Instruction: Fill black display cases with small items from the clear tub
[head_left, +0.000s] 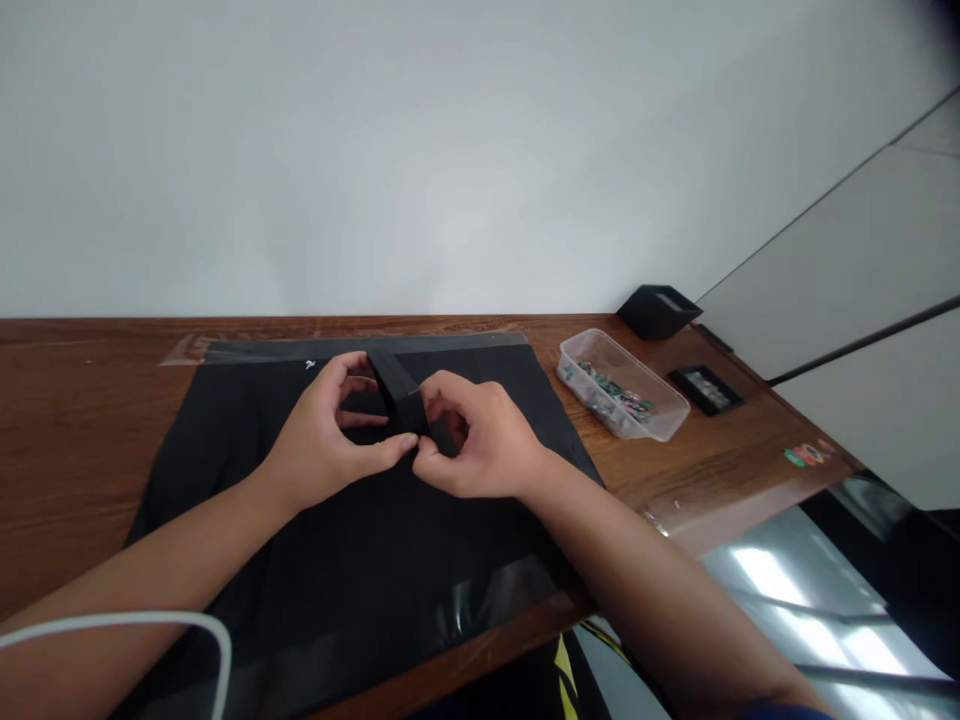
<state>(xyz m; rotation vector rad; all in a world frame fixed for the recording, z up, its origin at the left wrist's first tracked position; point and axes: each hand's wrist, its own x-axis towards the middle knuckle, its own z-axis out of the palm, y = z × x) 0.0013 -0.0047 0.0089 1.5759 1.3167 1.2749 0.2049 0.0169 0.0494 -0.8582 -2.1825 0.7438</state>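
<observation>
A small black box [397, 388] sits above the middle of a black mat [352, 560] on a wooden table [67, 420]. My left hand [330, 435] curls round the box's left side, thumb and fingers pinching its near corner. My right hand [476, 440] grips the box's right side with the fingers bent inward. Both thumbs meet at the box's near edge. What is inside the box is hidden.
A clear plastic tub [622, 385] of small parts stands to the right of the mat. A black open box [658, 310] sits at the back right corner, and a flat black tray [706, 388] lies near the right edge. A white cable [180, 625] crosses the lower left.
</observation>
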